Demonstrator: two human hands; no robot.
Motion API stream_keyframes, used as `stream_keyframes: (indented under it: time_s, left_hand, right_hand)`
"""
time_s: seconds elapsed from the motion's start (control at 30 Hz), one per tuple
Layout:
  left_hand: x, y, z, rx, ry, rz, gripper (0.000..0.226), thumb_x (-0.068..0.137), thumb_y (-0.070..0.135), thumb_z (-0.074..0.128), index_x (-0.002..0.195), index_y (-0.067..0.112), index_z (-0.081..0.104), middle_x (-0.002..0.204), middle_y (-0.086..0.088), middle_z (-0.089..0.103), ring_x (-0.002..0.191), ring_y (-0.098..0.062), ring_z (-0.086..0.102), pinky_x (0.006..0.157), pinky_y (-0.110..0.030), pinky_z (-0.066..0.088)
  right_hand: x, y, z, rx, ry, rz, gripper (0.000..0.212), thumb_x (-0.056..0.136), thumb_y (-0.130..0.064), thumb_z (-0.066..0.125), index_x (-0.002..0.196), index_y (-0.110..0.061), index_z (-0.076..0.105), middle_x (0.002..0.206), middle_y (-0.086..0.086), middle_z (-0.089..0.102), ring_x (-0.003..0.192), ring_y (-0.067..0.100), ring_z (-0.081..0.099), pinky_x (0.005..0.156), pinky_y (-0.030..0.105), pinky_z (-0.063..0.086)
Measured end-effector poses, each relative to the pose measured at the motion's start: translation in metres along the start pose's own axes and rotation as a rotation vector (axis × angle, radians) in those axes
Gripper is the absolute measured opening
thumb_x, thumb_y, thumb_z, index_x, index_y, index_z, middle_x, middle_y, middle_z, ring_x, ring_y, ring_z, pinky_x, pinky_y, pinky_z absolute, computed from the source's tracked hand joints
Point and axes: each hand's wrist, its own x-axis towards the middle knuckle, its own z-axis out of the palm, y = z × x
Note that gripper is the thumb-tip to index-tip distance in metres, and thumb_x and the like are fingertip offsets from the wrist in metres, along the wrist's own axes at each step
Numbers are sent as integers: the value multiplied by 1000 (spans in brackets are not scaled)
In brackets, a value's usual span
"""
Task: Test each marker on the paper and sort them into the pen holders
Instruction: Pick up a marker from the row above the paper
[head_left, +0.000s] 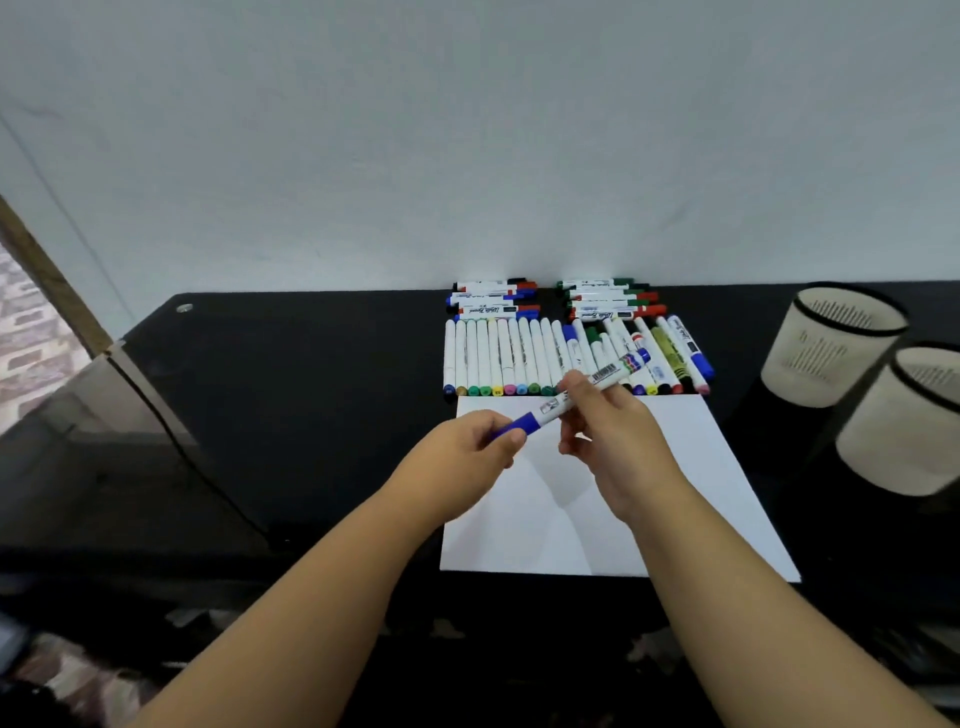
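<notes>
Left hand (470, 451): fingers curled, thumb and forefinger pinching the blue cap end of a whiteboard marker (569, 397) held in the air over the far part of the paper (685, 467). The marker runs up and to the right, white barrel with a barcode label, blue at both ends. Right hand (610, 441): fingers (576, 382) curled over the middle of the same barrel, thumb beneath, gripping it; the remaining fingers are folded under the barrel. The paper is a white sheet lying flat on the black tabletop (311, 415), unmarked where visible. Just beyond its far edge lies a row of markers (498, 358), white barrels side by side with coloured caps toward the paper; further markers of mixed colours lie at its right end. Behind the row, against the wall, two stacks of whiteboard markers (550, 301) lie crosswise. To the right, well apart from the paper, stand two white mesh pen holders (826, 348) with black rims, one nearer than the other.
</notes>
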Motion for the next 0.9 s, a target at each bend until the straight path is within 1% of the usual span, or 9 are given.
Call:
stream_keyframes:
  time_s: [0.07, 0.17, 0.3, 0.4, 0.53, 0.63, 0.7, 0.8, 0.9]
  left_hand:
    - [0, 5, 3, 64, 2, 13, 12, 96, 40, 44, 99, 31, 51, 87, 10, 58, 76, -7, 53, 64, -20, 41]
    - [-1, 10, 5, 109, -5, 29, 14, 96, 42, 42, 101, 31, 50, 92, 7, 60, 80, -9, 54, 68, -22, 44]
    - [-4, 12, 7, 105, -35, 26, 24, 97, 44, 40, 103, 27, 56, 93, 2, 62, 75, -9, 52, 68, -24, 43]
    - [-5, 13, 7, 82, -62, 18, 28, 98, 43, 38, 107, 27, 59, 94, 2, 62, 77, -10, 53, 72, -27, 45]
    - [-5, 14, 8, 62, -70, 14, 25, 99, 42, 35, 100, 32, 58, 88, 8, 59, 84, -11, 55, 78, -29, 47]
    - [-8, 14, 8, 100, -81, 1, 25, 100, 40, 32, 96, 31, 55, 97, 2, 61, 92, -15, 58, 81, -29, 46]
    - [-8, 16, 8, 112, -72, 8, 25, 100, 39, 31, 95, 30, 54, 100, -1, 62, 90, -16, 57, 80, -30, 46]
    - [-7, 16, 4, 62, -65, 22, 29, 101, 35, 29, 91, 26, 55, 93, -2, 62, 91, -17, 57, 74, -27, 44]
    - [-11, -1, 2, -15, -107, -7, 38, 102, 33, 25, 83, 23, 56, 77, 4, 57, 94, -17, 59, 70, -22, 39]
  right_hand:
    - [-1, 1, -2, -53, 12, 23, 21, 93, -32, 58, 86, -13, 64, 59, -1, 46, 55, 13, 39, 57, 27, 40]
    - [0, 1, -3, -17, 27, 46, 22, 91, -32, 61, 86, -12, 65, 54, -3, 42, 51, 11, 33, 51, 24, 34]
    - [0, 1, -5, -19, 43, 60, 21, 91, -31, 61, 86, -11, 65, 50, -5, 40, 48, 10, 31, 50, 23, 32]
    - [0, 0, -7, -41, 47, 58, 21, 93, -29, 59, 85, -11, 64, 49, -5, 38, 46, 9, 30, 48, 21, 31]
    - [1, 1, -6, -38, 39, 56, 21, 94, -29, 58, 83, -11, 62, 51, -5, 38, 46, 8, 30, 46, 20, 31]
    - [0, 2, -6, -51, 25, 52, 22, 94, -29, 56, 84, -10, 61, 51, -4, 38, 47, 8, 29, 47, 20, 31]
    - [1, 2, -5, -70, 10, 44, 22, 95, -29, 55, 86, -9, 61, 54, -3, 37, 48, 9, 29, 48, 20, 31]
    - [10, -2, -8, -48, 24, 23, 22, 96, -27, 53, 82, -10, 59, 55, -3, 38, 45, 7, 29, 44, 19, 31]
    - [28, -17, -34, 172, 136, 7, 26, 98, -22, 51, 73, -15, 52, 50, -5, 36, 38, 5, 24, 38, 17, 23]
